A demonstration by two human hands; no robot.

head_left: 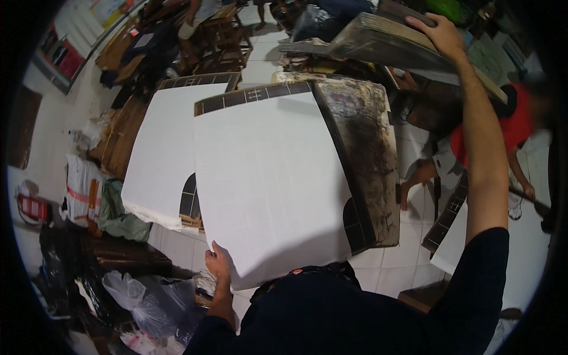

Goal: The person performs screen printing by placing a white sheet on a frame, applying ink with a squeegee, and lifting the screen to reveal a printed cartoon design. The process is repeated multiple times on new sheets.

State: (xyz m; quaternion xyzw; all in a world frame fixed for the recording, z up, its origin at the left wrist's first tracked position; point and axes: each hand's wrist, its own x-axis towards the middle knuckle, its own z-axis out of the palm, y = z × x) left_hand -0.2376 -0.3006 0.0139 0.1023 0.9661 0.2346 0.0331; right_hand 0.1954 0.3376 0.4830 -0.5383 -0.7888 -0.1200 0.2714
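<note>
My left hand [219, 265] is closed on the near left edge of a large white panel [269, 183] that has a dark strip with pale lines along its far end. Reaching far out to the right, my right hand [441, 38] is wrapped over the upper edge of a dark, worn board [390, 44], which is tilted. A second white panel [157, 142] with a similar dark strip lies to the left, partly covered by the first one. Under the first panel's right side, a stained, peeling board [364, 142] shows.
At the right, a person in a red top [497, 130] works beside another white panel [455, 239]. Plastic bags [151, 299] and sacks [86, 183] crowd the left side. Wooden stools [225, 41] and another person's legs [189, 32] are at the far end of the tiled floor [393, 266].
</note>
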